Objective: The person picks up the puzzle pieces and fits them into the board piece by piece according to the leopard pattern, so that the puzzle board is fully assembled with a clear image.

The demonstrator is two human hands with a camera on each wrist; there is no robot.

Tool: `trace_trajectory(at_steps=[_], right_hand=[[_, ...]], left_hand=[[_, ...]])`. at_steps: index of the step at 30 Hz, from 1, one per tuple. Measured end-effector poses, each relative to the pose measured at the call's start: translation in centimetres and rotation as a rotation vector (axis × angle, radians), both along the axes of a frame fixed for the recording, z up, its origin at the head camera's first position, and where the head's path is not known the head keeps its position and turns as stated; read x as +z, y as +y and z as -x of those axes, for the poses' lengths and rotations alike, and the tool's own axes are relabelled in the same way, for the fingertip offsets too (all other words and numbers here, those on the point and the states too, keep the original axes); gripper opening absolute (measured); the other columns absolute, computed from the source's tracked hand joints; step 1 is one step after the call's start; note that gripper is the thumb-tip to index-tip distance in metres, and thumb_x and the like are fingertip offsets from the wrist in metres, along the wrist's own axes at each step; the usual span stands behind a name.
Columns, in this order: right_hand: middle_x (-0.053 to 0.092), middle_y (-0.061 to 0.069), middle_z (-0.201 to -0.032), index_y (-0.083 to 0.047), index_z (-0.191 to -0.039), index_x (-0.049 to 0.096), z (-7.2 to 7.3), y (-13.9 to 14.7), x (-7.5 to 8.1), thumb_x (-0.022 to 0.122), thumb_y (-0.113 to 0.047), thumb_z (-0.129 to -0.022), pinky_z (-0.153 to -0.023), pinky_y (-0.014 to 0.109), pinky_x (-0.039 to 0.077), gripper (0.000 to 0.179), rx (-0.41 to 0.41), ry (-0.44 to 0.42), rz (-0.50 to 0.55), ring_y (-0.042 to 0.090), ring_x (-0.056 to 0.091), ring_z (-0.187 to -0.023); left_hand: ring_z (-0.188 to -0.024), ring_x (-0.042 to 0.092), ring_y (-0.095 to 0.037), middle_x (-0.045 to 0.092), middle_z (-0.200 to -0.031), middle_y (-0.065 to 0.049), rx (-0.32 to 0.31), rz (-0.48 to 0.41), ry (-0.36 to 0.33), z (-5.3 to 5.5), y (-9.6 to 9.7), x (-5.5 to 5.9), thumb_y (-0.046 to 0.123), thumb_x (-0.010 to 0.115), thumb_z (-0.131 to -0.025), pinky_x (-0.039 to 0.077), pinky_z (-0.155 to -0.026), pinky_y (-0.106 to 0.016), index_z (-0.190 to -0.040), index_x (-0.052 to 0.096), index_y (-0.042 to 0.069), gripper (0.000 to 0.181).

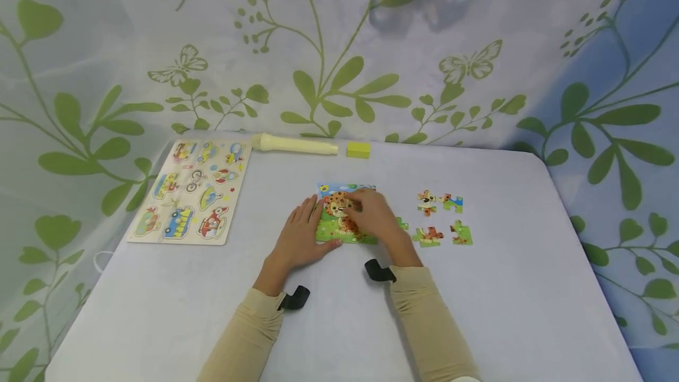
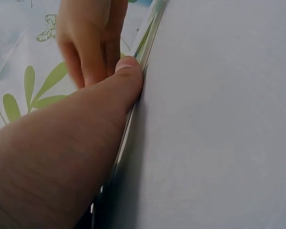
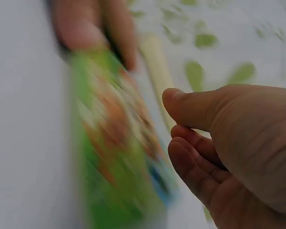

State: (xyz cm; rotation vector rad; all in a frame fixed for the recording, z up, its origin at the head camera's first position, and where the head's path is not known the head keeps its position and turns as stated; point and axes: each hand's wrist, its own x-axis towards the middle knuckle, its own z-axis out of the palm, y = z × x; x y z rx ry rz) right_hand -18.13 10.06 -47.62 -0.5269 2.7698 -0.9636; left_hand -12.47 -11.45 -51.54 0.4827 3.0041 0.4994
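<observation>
A jigsaw puzzle with a spotted cartoon animal on green and blue (image 1: 331, 231) lies mid-table, blurred in the right wrist view. My left hand (image 1: 302, 234) rests at its left side, fingers extended, with the thumb at the near edge. Over the picture's right part hovers my right hand (image 1: 376, 214). Its fingers are loosely bent, and the right wrist view shows nothing between thumb (image 3: 181, 105) and fingertips. Right of the puzzle lie several loose puzzle pieces, among them a face piece (image 1: 427, 203) and a green-edged piece (image 1: 462, 233). The right hand hides part of the picture.
A wooden board with vehicle pictures (image 1: 198, 187) lies at the left. Along the back are a pale yellow stick-like object (image 1: 297, 145) and a yellow block (image 1: 358, 150). A leaf-patterned curtain (image 1: 339, 46) stands behind the white-covered table (image 1: 339, 323).
</observation>
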Motion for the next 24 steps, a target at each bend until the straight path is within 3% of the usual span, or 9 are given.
trace_trajectory(at_steps=[4, 6, 10, 15, 19, 24], right_hand=[[0.064, 0.018, -0.127, -0.007, -0.142, 0.061, 1.0, 7.3, 0.7, 0.071, -0.026, -0.098, -0.093, 0.049, 0.056, 0.049, -0.168, -0.010, 0.019, 0.034, 0.065, -0.112], [0.062, 0.020, -0.128, -0.007, -0.145, 0.057, 1.2, 10.7, 1.0, 0.072, -0.028, -0.097, -0.094, 0.051, 0.054, 0.055, -0.233, -0.033, -0.034, 0.036, 0.062, -0.115], [0.060, 0.023, -0.126, -0.002, -0.145, 0.055, 1.4, 15.2, 1.1, 0.073, -0.029, -0.095, -0.093, 0.054, 0.051, 0.060, -0.255, -0.086, -0.129, 0.038, 0.058, -0.113], [0.061, 0.024, -0.122, 0.002, -0.134, 0.063, 1.8, 16.6, 1.1, 0.074, -0.029, -0.094, -0.095, 0.054, 0.050, 0.052, -0.209, -0.139, -0.180, 0.039, 0.058, -0.112], [0.060, 0.023, -0.116, 0.003, -0.116, 0.069, 2.0, 16.3, 1.2, 0.074, -0.026, -0.094, -0.088, 0.051, 0.051, 0.037, -0.198, -0.136, -0.192, 0.036, 0.058, -0.104], [0.054, 0.028, -0.125, 0.007, -0.124, 0.063, 1.8, 15.9, 1.7, 0.076, -0.029, -0.092, -0.095, 0.056, 0.049, 0.051, -0.197, -0.148, -0.228, 0.042, 0.054, -0.112]], left_hand=[[-0.160, 0.012, -0.032, 0.011, -0.172, -0.015, -0.002, -0.005, -0.018, 0.0, 0.3, 0.0, 0.072, 0.056, -0.091, 0.015, -0.130, -0.049, -0.165, 0.013, 0.007, 0.108], [-0.161, 0.010, -0.032, 0.009, -0.173, -0.014, 0.003, 0.007, -0.031, 0.0, 0.3, 0.0, 0.073, 0.055, -0.090, 0.015, -0.130, -0.049, -0.165, 0.012, 0.007, 0.108], [-0.161, 0.009, -0.030, 0.009, -0.173, -0.013, 0.017, 0.032, -0.037, 0.2, 0.1, -0.1, 0.074, 0.055, -0.090, 0.014, -0.130, -0.049, -0.165, 0.011, 0.008, 0.109], [-0.161, 0.008, -0.030, 0.008, -0.173, -0.012, 0.012, 0.034, -0.036, 0.3, 0.0, -0.4, 0.076, 0.052, -0.090, 0.014, -0.131, -0.048, -0.165, 0.010, 0.009, 0.109], [-0.161, 0.008, -0.030, 0.008, -0.173, -0.012, 0.009, 0.024, -0.031, 0.3, -0.1, -0.4, 0.075, 0.053, -0.090, 0.014, -0.131, -0.048, -0.165, 0.010, 0.008, 0.109], [-0.160, 0.011, -0.032, 0.011, -0.173, -0.014, 0.010, 0.002, -0.019, 0.1, -0.1, -0.2, 0.073, 0.056, -0.090, 0.016, -0.130, -0.050, -0.165, 0.013, 0.007, 0.109]])
